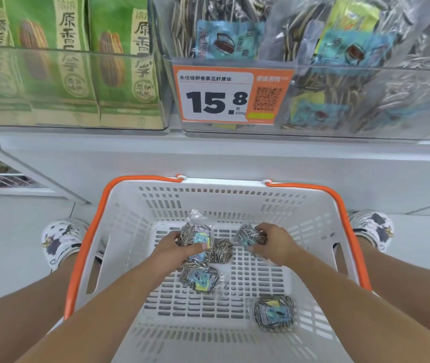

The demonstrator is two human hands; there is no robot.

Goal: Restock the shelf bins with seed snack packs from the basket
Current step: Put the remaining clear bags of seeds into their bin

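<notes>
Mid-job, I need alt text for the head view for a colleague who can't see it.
Both hands reach into a white basket on the floor: the left hand holds a seed pack, the right hand another. Two packs lie loose; above is a clear shelf bin of seed packs.

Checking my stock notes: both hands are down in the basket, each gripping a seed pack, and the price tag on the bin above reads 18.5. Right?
Not quite: the price tag reads 15.8, as the head view shows. The rest holds: the left hand and right hand are in the basket, each gripping a seed pack.
</notes>
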